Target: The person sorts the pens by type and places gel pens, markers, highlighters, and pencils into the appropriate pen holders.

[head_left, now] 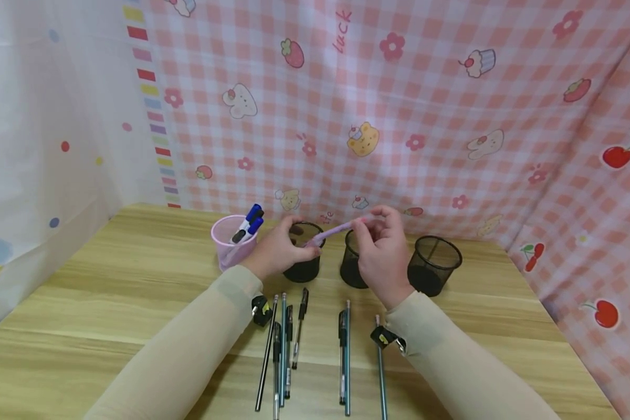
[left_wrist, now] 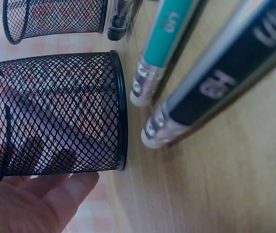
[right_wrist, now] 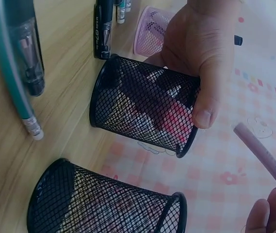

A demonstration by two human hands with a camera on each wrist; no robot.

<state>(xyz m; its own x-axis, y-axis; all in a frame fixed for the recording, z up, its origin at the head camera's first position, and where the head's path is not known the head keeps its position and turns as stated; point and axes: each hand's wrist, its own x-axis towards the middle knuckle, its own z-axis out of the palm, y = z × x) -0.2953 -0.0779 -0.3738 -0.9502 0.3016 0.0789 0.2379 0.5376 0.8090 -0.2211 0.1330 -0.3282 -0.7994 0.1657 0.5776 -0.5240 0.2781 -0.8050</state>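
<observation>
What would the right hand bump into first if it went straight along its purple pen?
Likely the black mesh cup gripped by the left hand, met by the purple pen, though depth is unclear.

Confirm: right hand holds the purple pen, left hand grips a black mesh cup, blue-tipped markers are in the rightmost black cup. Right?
Wrong place for the blue-tipped markers: they are in the pink cup at the row's left end, as the head view shows. The rest is right: the right hand holds the purple pen, and the left hand grips a black mesh cup.
</observation>
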